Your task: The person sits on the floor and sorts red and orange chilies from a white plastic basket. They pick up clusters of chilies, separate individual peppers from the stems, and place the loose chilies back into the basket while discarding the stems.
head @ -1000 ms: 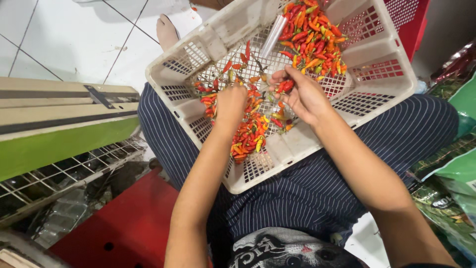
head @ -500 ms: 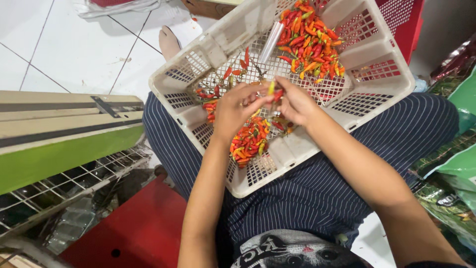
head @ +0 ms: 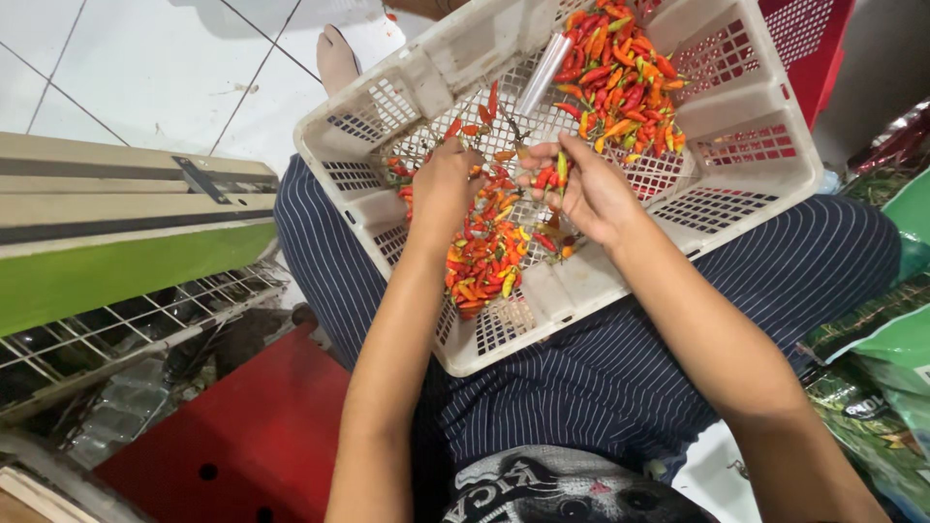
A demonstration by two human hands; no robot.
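A white plastic crate [head: 746,189] rests tilted on my lap, on striped trousers. Small red, orange and yellow chillies lie in two heaps inside it: a near heap [head: 484,266] and a far heap [head: 620,77]. My left hand [head: 443,189] reaches down into the near heap with its fingers curled among the chillies; what it grips is hidden. My right hand [head: 586,189] is cupped around several chillies [head: 552,176], one greenish-yellow. A clear plastic strip [head: 542,77] lies between the heaps.
A green and cream cabinet [head: 116,242] with a wire rack [head: 126,339] stands to my left. A red stool [head: 252,436] is below it. Green plastic bags [head: 886,349] lie on the right, a red crate [head: 814,39] behind. My bare foot [head: 336,58] rests on white tiles.
My hands were together over the crate half a second ago. The left hand has dropped back into the near heap, and the right hand still holds chillies.
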